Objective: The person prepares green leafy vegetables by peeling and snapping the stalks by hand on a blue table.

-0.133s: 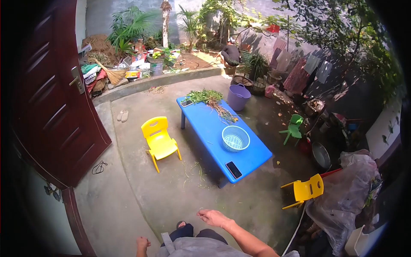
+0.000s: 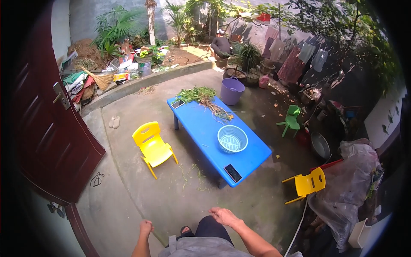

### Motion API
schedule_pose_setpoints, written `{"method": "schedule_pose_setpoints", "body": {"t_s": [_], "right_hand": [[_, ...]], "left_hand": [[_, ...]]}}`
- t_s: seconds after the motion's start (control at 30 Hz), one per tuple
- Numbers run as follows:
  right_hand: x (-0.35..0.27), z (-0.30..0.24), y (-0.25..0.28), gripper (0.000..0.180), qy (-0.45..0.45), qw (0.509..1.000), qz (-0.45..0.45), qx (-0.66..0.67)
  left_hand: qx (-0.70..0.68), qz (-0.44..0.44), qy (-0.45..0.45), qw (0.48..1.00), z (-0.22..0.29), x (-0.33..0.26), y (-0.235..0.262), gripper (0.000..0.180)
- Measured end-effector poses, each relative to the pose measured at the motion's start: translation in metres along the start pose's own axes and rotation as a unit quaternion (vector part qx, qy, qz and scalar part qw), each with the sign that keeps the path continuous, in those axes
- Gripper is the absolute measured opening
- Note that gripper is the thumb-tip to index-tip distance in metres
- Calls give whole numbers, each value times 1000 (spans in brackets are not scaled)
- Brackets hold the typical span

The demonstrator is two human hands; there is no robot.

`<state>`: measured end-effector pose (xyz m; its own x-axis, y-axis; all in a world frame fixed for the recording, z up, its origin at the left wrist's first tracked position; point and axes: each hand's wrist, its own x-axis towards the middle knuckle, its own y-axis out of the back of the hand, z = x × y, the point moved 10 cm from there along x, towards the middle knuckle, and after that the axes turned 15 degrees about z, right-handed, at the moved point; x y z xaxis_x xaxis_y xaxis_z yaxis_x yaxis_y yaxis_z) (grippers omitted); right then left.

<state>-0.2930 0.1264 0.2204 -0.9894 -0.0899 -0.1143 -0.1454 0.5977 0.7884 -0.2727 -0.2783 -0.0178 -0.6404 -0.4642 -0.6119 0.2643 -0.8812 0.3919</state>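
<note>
My left hand [image 2: 147, 227] hangs at my left side, its fingers curled in and nothing showing in them. In front of my waist, at the right, my right hand [image 2: 222, 216] is held palm inward with fingers loosely stretched and nothing in it. Neither hand touches anything. Ahead stands a low blue table [image 2: 201, 145]. It carries a light-blue plastic basket [image 2: 232, 139] and a pile of leafy green plants with roots [image 2: 198, 95]. One dark phone [image 2: 233, 172] lies at its near corner and another phone [image 2: 177, 103] at its far left corner.
A yellow child's chair [image 2: 154, 145] stands left of the table, another yellow chair [image 2: 310, 184] at the right. Behind the table are a purple tub [image 2: 232, 92] and a crouching person [image 2: 221, 46]. A green chair [image 2: 291, 121] stands farther right. A dark red door [image 2: 51, 128] is on the left.
My view has shifted as I move nearer the table. My left hand has swung up and forward; my right hand has moved slightly to the right.
</note>
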Motion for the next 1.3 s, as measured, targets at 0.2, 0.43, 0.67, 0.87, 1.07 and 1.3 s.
{"method": "schedule_pose_setpoints", "body": {"t_s": [0.2, 0.43, 0.67, 0.87, 1.07, 1.3], "right_hand": [[117, 29, 6, 23, -32, 998, -45, 22], [253, 75, 55, 27, -66, 996, 15, 60], [326, 132, 96, 27, -143, 983, 88, 77], [383, 169, 78, 25, -257, 955, 104, 104], [440, 172, 61, 22, -298, 925, 179, 155], [470, 165, 37, 20, -437, 837, 231, 237]], "left_hand": [[-3, -42, -104, 994, 187, 79, -83, 13], [140, -163, -2, 977, 221, 106, -175, 18], [159, -158, -38, 974, 341, 180, -274, 24], [281, -220, -356, 864, 490, 267, -460, 21], [346, -263, -490, 756, 622, 238, -650, 17], [411, -295, -552, 664, 650, 278, -794, 30]]}}
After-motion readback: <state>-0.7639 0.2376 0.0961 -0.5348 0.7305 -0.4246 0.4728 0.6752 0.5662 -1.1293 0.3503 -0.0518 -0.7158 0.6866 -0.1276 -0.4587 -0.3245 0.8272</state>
